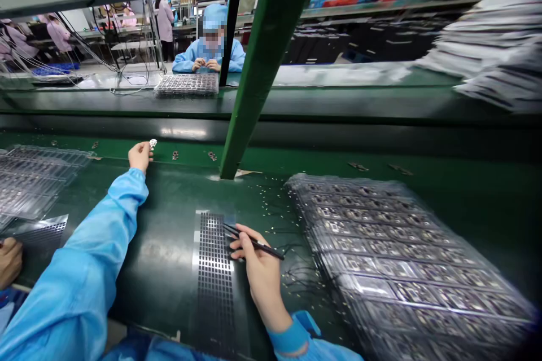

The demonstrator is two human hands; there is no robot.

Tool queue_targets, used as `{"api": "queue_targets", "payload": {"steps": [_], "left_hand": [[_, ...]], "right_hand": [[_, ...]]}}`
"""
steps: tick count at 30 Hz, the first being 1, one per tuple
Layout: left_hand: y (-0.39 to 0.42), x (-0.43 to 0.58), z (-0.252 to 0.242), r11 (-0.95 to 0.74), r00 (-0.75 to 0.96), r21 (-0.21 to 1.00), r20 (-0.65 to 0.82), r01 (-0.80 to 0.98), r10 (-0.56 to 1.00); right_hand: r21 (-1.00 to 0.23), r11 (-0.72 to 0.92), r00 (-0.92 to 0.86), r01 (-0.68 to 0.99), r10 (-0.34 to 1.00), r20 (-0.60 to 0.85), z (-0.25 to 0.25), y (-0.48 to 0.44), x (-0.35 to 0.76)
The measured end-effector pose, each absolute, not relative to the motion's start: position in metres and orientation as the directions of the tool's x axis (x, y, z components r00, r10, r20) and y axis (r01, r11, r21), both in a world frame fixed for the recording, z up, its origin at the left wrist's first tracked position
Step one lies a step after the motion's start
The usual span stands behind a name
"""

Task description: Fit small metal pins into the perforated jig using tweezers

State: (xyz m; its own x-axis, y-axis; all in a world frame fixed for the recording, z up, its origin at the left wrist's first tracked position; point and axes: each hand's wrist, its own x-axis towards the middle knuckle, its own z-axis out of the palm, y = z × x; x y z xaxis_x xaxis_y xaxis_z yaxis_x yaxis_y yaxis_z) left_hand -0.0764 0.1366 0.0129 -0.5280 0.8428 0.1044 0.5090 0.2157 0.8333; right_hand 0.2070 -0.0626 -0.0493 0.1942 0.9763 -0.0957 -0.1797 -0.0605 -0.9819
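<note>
My left hand (140, 156) reaches to the far side of the green bench, its fingers pinched on a small shiny metal part (153, 144). Similar small parts (175, 155) lie to the right of it along the bench. Black tweezers (258, 245) rest in my right hand (256, 262), gripped between thumb and fingers. Their tips point left, over the upper right edge of a clear sheet (215, 271) covered in rows of small dark rectangular pieces. Whether the tips touch a piece cannot be made out.
Stacked clear trays of parts (393, 254) stand at the right; more trays (38, 175) lie left. A slanting green post (265, 67) rises mid-bench. Another person's hand (9, 262) shows at the left edge. A person in blue (209, 45) sits opposite, behind a conveyor (178, 124).
</note>
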Motion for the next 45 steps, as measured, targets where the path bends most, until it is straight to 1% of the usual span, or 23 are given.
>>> {"api": "queue_targets", "payload": {"steps": [2,4,5,6,7,9,12,17,18,20,22,24,27,32,34,38,45], "left_hand": [[0.105,-0.05,0.011,0.146,-0.451,0.895,0.066,0.42,0.89],[0.066,-0.022,0.008,0.114,-0.321,0.943,-0.008,0.311,0.947],[0.046,-0.008,0.006,0.13,-0.195,0.978,-0.098,0.16,0.976],[0.026,0.005,0.004,0.187,-0.078,0.981,-0.183,0.046,0.98],[0.007,0.017,0.002,0.25,0.004,0.968,-0.25,-0.022,0.968],[-0.023,0.037,-0.003,0.364,0.114,0.927,-0.354,-0.088,0.928],[-0.049,0.054,-0.012,0.435,0.212,0.898,-0.414,-0.063,0.885],[-0.055,0.059,-0.018,0.384,0.299,0.921,-0.385,0.065,0.873],[-0.055,0.057,-0.017,0.339,0.308,0.934,-0.357,0.111,0.882],[-0.055,0.055,-0.014,0.194,0.301,0.955,-0.256,0.222,0.919],[-0.054,0.052,-0.011,0.042,0.276,0.944,-0.137,0.326,0.951],[-0.053,0.05,-0.009,-0.036,0.263,0.927,-0.069,0.374,0.962],[-0.051,0.048,-0.011,-0.028,0.293,0.937,-0.081,0.347,0.953],[-0.048,0.046,-0.019,0.086,0.301,0.959,-0.169,0.271,0.938],[-0.048,0.046,-0.019,0.068,0.306,0.962,-0.15,0.263,0.94],[-0.047,0.045,-0.017,-0.024,0.322,0.96,-0.07,0.279,0.944],[-0.047,0.045,-0.019,0.035,0.289,0.95,-0.129,0.309,0.949]], "right_hand": [[-0.975,-0.043,0.19,-0.22,0.978,-0.086,-0.047,-0.065,0.206],[-0.972,-0.028,0.186,-0.235,0.98,-0.073,-0.043,-0.068,0.206],[-0.974,-0.019,0.188,-0.228,0.98,-0.063,-0.041,-0.071,0.206],[-0.978,-0.008,0.192,-0.21,0.98,-0.05,-0.039,-0.073,0.206],[-0.982,0.001,0.195,-0.187,0.98,-0.036,-0.037,-0.075,0.206],[-0.99,0.017,0.186,-0.142,0.983,-0.01,-0.033,-0.08,0.206],[-0.991,0.026,0.154,-0.129,0.988,0.006,-0.032,-0.085,0.205],[-0.992,0.022,0.166,-0.122,0.986,0.002,-0.036,-0.087,0.204],[-0.993,0.019,0.166,-0.119,0.986,-0.001,-0.037,-0.087,0.204],[-0.994,0.012,0.159,-0.106,0.987,-0.005,-0.037,-0.087,0.204],[-0.997,0.008,0.13,-0.075,0.992,-0.001,-0.036,-0.088,0.204],[-0.999,0.01,0.072,-0.038,0.997,0.007,-0.035,-0.089,0.203],[-1.0,0.006,-0.006,-0.015,1.0,0.006,-0.034,-0.09,0.201],[-0.996,-0.062,-0.037,-0.058,0.998,-0.06,-0.036,-0.09,0.2],[-0.992,-0.092,-0.048,-0.086,0.995,-0.089,-0.036,-0.089,0.2],[-0.98,-0.144,-0.077,-0.136,0.988,-0.134,-0.036,-0.089,0.2],[-0.979,-0.145,-0.059,-0.143,0.989,-0.138,-0.035,-0.09,0.2]]}}
